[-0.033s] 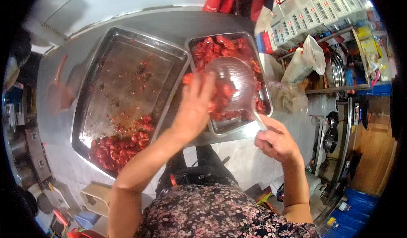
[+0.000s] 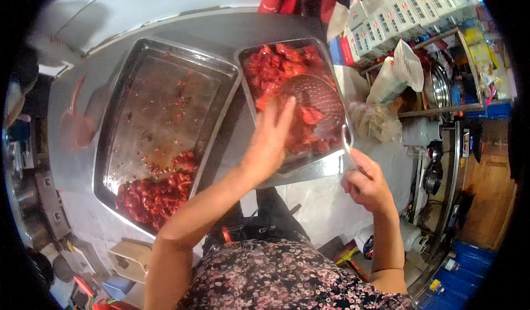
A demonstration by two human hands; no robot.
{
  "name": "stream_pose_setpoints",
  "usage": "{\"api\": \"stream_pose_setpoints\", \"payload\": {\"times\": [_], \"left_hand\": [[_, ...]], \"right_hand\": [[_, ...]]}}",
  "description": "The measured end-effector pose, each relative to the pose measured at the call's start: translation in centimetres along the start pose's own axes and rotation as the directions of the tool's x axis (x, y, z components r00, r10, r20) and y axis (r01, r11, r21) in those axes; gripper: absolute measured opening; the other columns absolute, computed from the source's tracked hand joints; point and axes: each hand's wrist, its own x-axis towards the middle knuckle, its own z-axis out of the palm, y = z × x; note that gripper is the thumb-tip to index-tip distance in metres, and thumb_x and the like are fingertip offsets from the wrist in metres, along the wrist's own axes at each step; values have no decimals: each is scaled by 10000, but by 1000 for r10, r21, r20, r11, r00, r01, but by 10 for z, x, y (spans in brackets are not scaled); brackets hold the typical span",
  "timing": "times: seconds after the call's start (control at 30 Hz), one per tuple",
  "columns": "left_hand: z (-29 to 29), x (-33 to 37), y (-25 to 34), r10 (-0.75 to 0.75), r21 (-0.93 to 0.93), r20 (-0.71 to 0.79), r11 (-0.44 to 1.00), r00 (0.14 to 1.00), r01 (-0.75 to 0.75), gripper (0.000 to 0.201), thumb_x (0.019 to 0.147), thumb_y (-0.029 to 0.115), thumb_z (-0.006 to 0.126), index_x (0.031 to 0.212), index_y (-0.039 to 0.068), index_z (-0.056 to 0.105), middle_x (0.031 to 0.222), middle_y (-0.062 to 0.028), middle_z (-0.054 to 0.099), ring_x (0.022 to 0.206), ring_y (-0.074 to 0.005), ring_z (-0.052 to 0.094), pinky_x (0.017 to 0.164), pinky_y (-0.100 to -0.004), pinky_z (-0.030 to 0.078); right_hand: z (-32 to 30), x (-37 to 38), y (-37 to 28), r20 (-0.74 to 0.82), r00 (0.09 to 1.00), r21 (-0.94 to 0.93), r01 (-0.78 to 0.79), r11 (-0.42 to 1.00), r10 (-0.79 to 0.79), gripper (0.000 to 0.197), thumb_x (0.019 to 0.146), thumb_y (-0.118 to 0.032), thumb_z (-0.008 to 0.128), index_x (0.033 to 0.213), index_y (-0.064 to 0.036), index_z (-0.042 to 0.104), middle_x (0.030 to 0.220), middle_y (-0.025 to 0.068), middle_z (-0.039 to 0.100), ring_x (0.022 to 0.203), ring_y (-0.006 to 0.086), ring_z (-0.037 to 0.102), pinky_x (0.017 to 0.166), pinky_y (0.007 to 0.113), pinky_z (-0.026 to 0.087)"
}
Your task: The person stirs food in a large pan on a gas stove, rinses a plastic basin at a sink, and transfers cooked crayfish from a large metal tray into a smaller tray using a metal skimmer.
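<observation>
My right hand (image 2: 364, 180) is closed round the pale handle (image 2: 347, 139) of a perforated metal skimmer (image 2: 320, 97). The skimmer's round head is tilted over the smaller metal tray (image 2: 285, 165) on the right. Glossy red meat pieces (image 2: 281, 61) fill much of that tray, and some lie against the skimmer. My left hand (image 2: 269, 136) reaches over the tray's near left part, its fingers stretched out and somewhat apart among meat at the skimmer's left edge. Its fingertips are partly blurred. In the larger metal tray (image 2: 221, 108) on the left, more red meat (image 2: 157, 196) is heaped at the near end.
The trays stand on a grey metal table (image 2: 210, 25). A reddish-brown, long-handled tool (image 2: 81, 125) lies at its left. Beyond the right side are stacked white boxes (image 2: 386, 25), a white bag (image 2: 396, 75), a clear plastic bag (image 2: 375, 127) and metal bowls (image 2: 437, 86) on a shelf.
My left hand has moved right, closer to the skimmer. The skimmer and right hand have shifted slightly right, and the skimmer's head is tilted differently, showing its holes.
</observation>
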Motion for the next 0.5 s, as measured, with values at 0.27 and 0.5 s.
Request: {"api": "stream_pose_setpoints", "payload": {"times": [0.27,0.5], "left_hand": [[71,-7,20,116,304,153,939,981,-159,777,650,40,711,1377,77,438,1475,-272,206,1278,-453,315,999,-545,341],[65,-42,-1,173,342,150,915,973,-215,493,761,164,638,1242,77,578,1435,-208,341,1278,-397,348,946,-552,349]], "right_hand": [[-27,-18,41,-379,907,-419,6,908,-182,624,797,95,433,1388,-105,448,711,75,549,587,104,525,576,278,473],[-38,-9,46,-429,871,-287,120,950,-239,619,812,59,435,1418,-61,407,721,5,513,579,79,469,532,223,420]]}}
